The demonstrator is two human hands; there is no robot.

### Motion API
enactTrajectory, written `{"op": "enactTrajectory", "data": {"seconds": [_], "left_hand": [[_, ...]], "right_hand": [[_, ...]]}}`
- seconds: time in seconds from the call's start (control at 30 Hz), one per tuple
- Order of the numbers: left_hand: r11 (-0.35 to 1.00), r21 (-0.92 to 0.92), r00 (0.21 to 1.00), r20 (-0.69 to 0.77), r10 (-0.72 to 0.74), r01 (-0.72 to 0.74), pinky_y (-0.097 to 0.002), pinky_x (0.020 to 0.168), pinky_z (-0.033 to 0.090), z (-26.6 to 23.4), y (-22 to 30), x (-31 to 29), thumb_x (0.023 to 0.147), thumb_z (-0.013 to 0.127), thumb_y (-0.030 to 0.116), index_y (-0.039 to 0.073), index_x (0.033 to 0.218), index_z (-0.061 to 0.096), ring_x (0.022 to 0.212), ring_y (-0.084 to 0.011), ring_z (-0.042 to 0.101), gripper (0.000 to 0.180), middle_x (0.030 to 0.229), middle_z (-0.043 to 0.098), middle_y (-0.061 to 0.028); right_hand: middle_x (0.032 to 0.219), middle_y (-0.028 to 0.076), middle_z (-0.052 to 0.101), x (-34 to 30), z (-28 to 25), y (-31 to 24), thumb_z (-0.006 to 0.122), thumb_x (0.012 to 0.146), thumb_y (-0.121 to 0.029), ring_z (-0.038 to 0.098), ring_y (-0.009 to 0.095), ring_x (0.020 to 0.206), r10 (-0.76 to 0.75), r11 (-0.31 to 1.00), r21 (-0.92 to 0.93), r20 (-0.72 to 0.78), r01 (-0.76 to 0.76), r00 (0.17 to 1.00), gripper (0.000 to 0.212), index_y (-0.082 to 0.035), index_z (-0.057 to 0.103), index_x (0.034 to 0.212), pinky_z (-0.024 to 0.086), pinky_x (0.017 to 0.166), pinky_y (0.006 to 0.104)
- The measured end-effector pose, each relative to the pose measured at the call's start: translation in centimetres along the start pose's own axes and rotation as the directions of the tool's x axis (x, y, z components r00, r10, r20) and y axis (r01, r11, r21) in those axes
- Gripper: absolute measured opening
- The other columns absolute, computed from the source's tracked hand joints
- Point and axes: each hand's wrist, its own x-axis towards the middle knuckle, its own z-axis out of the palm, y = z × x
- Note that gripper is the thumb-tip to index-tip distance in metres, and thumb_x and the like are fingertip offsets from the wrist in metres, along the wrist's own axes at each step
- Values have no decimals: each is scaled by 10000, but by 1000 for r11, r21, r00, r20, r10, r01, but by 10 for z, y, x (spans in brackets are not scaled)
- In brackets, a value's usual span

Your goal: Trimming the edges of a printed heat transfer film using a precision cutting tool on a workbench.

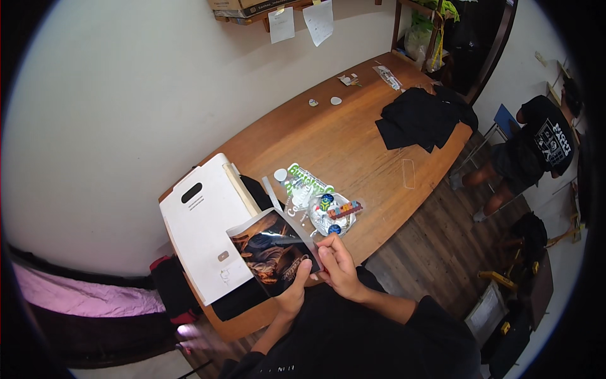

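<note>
A glossy printed film sheet (268, 249) with a dark, golden-brown picture is held up over the near edge of the table. My left hand (294, 292) grips its lower edge, thumb on the printed face and the other fingers hidden behind. At the sheet's right edge, the fingers of my right hand (339, 268) are pinched together on its clear margin. Just beyond my hands lie clear film pieces with colourful printed lettering (309, 183) and a crumpled clear film (328, 218) with blue, green and red prints.
A white box-like machine (205, 230) with a dark oval opening stands left, black cloth (252, 189) beside it. Folded black garments (420, 117) lie at the far end of the wooden table (278, 142). A person (536, 139) in black stands at right.
</note>
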Motion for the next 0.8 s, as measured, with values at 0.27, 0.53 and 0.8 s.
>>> {"op": "enactTrajectory", "data": {"seconds": [0.27, 0.53, 0.8], "left_hand": [[1000, 8, 1000, -6, -16, 16, -232, 581, 501, 2, 3, 1, 836, 630, -42, -4, 1022, 557, 675, -119, 579, 204, 876, 599, -58], [1000, -13, 1000, 16, -6, 6, -229, 574, 505, 0, 1, 1, 830, 637, -41, -5, 1026, 556, 678, -119, 582, 215, 883, 600, -64], [992, 65, 965, 235, -120, 107, -239, 508, 513, -17, -1, 4, 803, 639, -55, -17, 1111, 498, 657, -146, 583, 341, 894, 584, -97]], "right_hand": [[659, -11, 411, 2, 0, 3, 381, 1002, -214, 287, 20, 440, -9, 1000, 5, -7, 10, 1000, 138, -77, 372, 1006, 401, 472, 187], [661, -12, 402, 1, 2, -5, 401, 996, -240, 287, 25, 433, -14, 1000, 10, -16, 14, 1000, 170, -73, 384, 1018, 313, 411, 173], [781, -12, 521, 10, -12, -14, 495, 961, -145, 419, 8, 569, 1, 997, 71, 59, -5, 998, 326, -14, 404, 1246, 324, 495, 143]]}}
